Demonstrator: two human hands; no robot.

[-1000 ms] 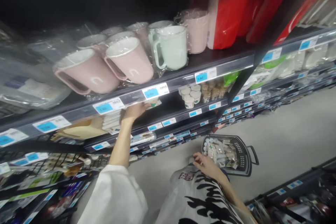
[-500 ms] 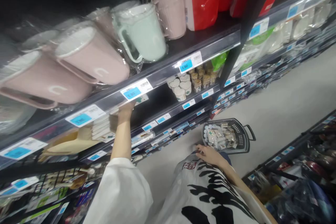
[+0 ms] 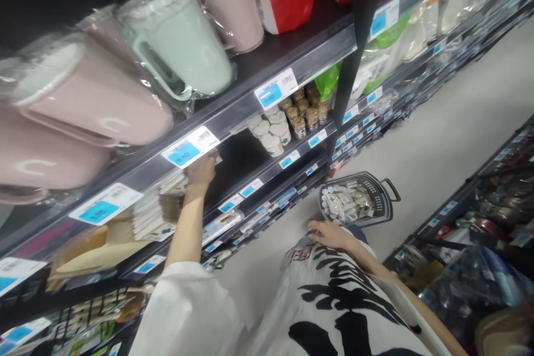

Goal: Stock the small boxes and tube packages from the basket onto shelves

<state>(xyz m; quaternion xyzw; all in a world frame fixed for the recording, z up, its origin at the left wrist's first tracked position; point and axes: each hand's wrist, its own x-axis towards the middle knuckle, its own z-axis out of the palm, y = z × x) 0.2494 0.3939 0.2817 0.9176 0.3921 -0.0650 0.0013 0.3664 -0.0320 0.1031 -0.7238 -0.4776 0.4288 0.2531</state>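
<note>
My left hand point(image 3: 202, 171) reaches into the lower shelf, under the price-tag rail, with its fingers curled and partly hidden. A small bit of something white shows past its fingertips; I cannot make out what it is. Just left of the wrist stands a row of white boxes point(image 3: 152, 222) with a dark green mark, beside an opened cardboard carton point(image 3: 98, 247). My right hand point(image 3: 331, 233) is low before my body, at the front of my printed shirt point(image 3: 287, 295), fingers loosely bent and apart. Beyond it, a dark basket point(image 3: 381, 208) on the floor holds several small packaged goods.
Wrapped pink mugs point(image 3: 98, 100) and a mint-green mug point(image 3: 183, 44) stand on the shelf above. White-lidded tubs point(image 3: 273, 142) and cork-topped jars point(image 3: 300, 125) sit further right. A black upright point(image 3: 354, 61) divides the shelving. Another goods shelf point(image 3: 463, 261) lines the aisle's right side.
The view has shifted, so the shelf goods appear further left. My left hand stays inside the lower shelf, with less of the white item showing past it. My right hand stays by the shirt.
</note>
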